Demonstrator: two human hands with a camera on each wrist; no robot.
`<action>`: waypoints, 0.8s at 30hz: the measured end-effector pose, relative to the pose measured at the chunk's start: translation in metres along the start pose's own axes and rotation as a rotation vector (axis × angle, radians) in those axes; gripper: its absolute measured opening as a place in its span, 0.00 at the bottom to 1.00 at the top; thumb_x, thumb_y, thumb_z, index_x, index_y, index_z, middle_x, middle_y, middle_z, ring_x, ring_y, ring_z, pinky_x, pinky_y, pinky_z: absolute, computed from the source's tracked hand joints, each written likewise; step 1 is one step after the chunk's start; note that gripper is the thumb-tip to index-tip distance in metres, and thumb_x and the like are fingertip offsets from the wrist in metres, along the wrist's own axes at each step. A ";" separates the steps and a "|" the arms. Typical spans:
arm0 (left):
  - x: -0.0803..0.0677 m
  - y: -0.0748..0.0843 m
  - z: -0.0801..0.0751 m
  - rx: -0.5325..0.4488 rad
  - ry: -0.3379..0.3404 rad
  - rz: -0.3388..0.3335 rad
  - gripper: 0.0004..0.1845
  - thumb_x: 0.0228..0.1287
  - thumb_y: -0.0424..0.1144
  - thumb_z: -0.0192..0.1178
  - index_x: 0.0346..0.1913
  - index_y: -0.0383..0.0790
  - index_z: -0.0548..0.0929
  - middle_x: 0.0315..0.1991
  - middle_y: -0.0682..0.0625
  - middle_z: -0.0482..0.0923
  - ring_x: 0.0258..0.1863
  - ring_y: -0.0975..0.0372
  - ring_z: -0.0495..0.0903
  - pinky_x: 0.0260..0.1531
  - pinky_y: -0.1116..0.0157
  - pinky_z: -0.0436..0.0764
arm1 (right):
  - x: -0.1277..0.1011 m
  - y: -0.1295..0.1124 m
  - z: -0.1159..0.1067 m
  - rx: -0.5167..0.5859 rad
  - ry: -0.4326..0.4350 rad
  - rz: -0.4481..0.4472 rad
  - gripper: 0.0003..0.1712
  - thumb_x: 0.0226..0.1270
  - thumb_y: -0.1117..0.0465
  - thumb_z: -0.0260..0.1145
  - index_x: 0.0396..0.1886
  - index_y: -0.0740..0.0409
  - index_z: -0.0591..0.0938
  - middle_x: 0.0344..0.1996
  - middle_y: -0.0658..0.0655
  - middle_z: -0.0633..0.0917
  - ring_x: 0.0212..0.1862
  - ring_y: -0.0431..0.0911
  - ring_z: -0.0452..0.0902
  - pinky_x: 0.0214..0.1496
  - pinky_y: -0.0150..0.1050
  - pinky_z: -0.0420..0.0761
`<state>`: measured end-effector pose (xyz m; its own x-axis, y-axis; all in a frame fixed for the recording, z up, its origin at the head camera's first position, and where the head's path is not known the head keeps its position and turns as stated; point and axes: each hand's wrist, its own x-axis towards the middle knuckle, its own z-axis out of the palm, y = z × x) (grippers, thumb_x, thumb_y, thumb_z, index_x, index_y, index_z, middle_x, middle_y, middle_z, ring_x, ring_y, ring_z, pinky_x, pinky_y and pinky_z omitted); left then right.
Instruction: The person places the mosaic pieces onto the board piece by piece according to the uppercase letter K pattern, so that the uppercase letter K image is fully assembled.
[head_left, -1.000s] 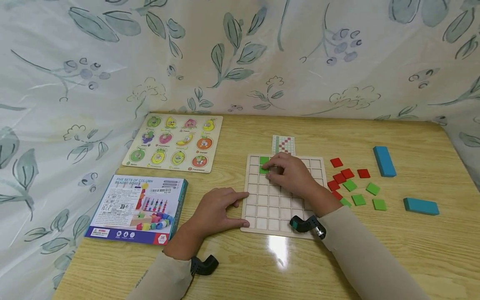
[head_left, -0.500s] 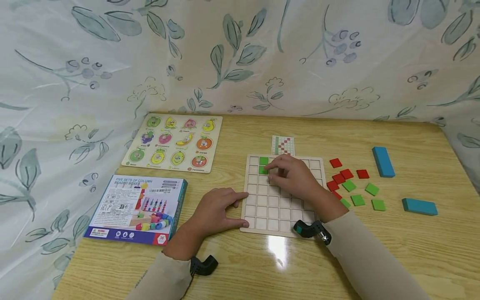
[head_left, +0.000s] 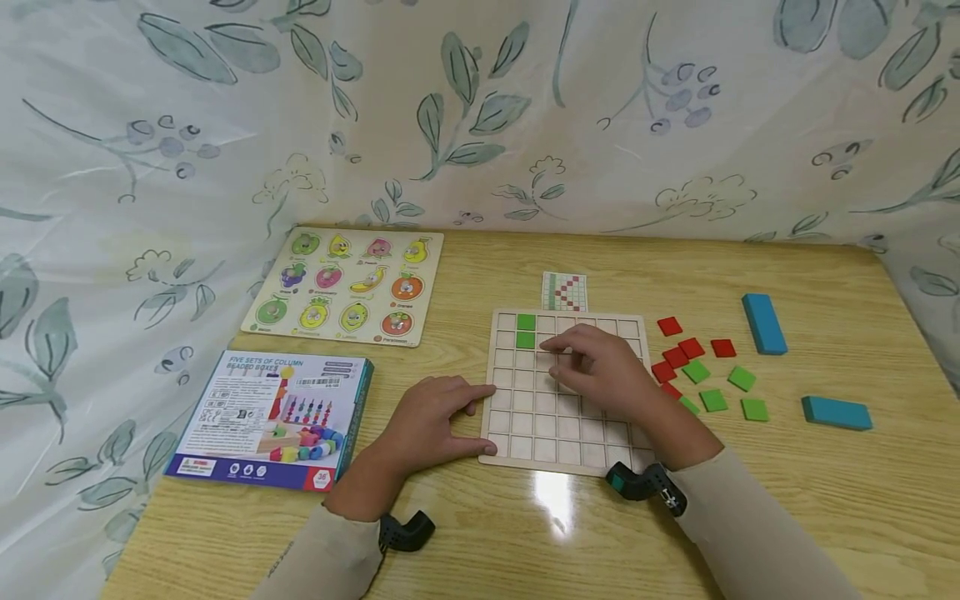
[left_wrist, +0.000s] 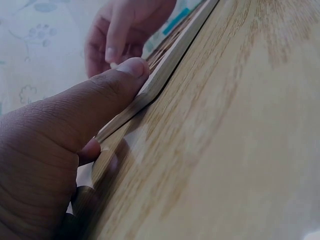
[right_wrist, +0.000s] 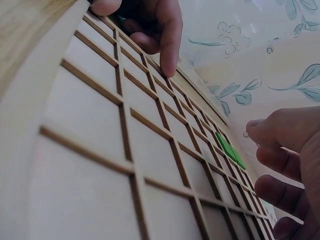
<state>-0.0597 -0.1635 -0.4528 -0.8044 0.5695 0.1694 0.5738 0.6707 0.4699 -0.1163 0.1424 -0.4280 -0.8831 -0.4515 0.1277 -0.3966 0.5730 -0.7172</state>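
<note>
A wooden grid board (head_left: 522,425) lies in front of me. One green square tile (head_left: 527,322) sits in its top row, second column, with another green tile (head_left: 525,340) directly below. My left hand (head_left: 431,425) rests at the board's left edge. Its thumb and index finger are extended and touch the rim, as the left wrist view also shows at the thumb (left_wrist: 107,87). Over the upper middle of the grid hovers my right hand (head_left: 603,371), fingers loosely bent. Nothing shows between its thumb and fingers (right_wrist: 282,165) in the right wrist view.
Loose red tiles (head_left: 723,348) and green tiles (head_left: 742,378) lie right of the board. Two blue blocks (head_left: 765,323) are farther right. A small pattern card (head_left: 566,292) touches the board's far edge. At left are a fruit puzzle (head_left: 341,287) and a boxed bead set (head_left: 273,417).
My right hand has moved off the second green tile, to the right and slightly nearer me, uncovering both green tiles. The left hand keeps its place at the board's edge.
</note>
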 end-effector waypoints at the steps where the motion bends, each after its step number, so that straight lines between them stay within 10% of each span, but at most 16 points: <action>1: 0.000 0.000 0.000 -0.001 0.002 0.002 0.38 0.54 0.64 0.80 0.66 0.50 0.86 0.36 0.64 0.73 0.36 0.68 0.70 0.47 0.60 0.76 | -0.003 0.001 -0.001 -0.001 0.006 -0.001 0.18 0.69 0.64 0.76 0.57 0.51 0.90 0.46 0.50 0.87 0.39 0.43 0.78 0.43 0.43 0.79; 24: 0.000 -0.002 0.001 -0.003 0.010 0.014 0.39 0.53 0.63 0.82 0.65 0.49 0.87 0.36 0.64 0.73 0.35 0.68 0.69 0.45 0.61 0.76 | -0.058 0.013 -0.024 -0.051 0.074 0.026 0.20 0.66 0.64 0.80 0.57 0.51 0.90 0.40 0.46 0.85 0.36 0.41 0.75 0.38 0.35 0.77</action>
<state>-0.0605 -0.1638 -0.4548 -0.7980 0.5738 0.1843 0.5843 0.6616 0.4700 -0.0761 0.1927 -0.4288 -0.9087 -0.3850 0.1612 -0.3836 0.6186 -0.6857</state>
